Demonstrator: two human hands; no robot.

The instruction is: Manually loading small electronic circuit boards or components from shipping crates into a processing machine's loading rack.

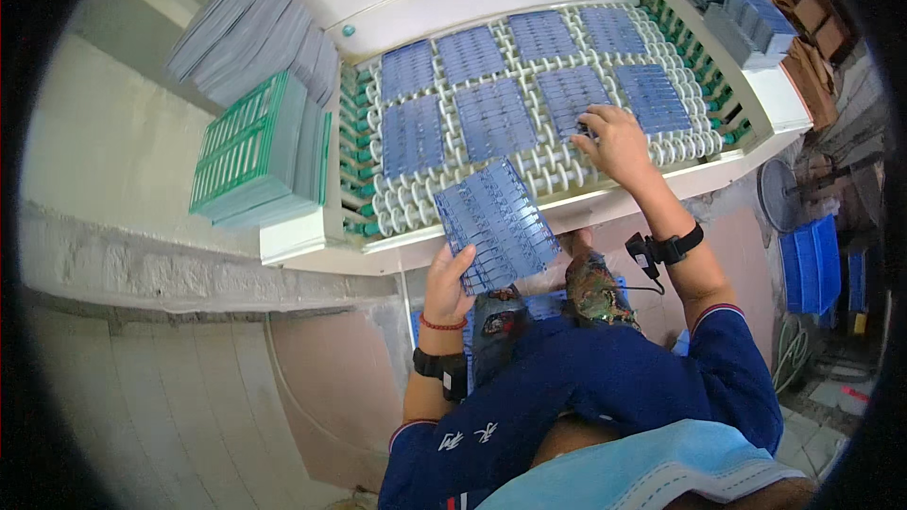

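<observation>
My left hand [448, 281] grips a blue circuit board panel [501, 227] by its lower left edge, thumb on top. The panel tilts in front of the machine's near edge; whether more than one is in the hand is hidden. My right hand [616, 144] hovers at the near edge of another blue panel [571, 93] on the white roller conveyor [548, 173]. Its thumb and fingers are apart and bent; contact with that panel is unclear. Several more panels lie in two rows on the rollers, among them a near right one [652, 97].
Left of the rollers stand a stack of grey boards [250, 33] and a green slotted rack [241, 146]. At the right end sit stacked panels [756, 24] beside cardboard [817, 24]. Blue bins [811, 264] and a round stool [778, 195] stand on the right.
</observation>
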